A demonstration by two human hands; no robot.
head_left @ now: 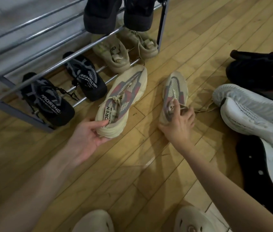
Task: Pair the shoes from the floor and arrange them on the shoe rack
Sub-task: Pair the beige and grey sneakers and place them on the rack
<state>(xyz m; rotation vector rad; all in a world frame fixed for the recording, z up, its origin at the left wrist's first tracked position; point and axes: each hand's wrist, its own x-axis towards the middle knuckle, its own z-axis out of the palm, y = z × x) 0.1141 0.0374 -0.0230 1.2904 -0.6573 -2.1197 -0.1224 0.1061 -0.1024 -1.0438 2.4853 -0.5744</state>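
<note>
Cream sneakers, one in each hand, on the floor by the rack.
Left hand (88,136) cups the heel of the left sneaker (122,101), toe at the rack (52,52) front rail; right hand (177,124) pinches the right sneaker (174,91) at its collar.

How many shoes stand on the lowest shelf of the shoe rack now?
4: two black sneakers at the left, two beige sneakers further right under the dark pair. More may be hidden outside the view.
</note>
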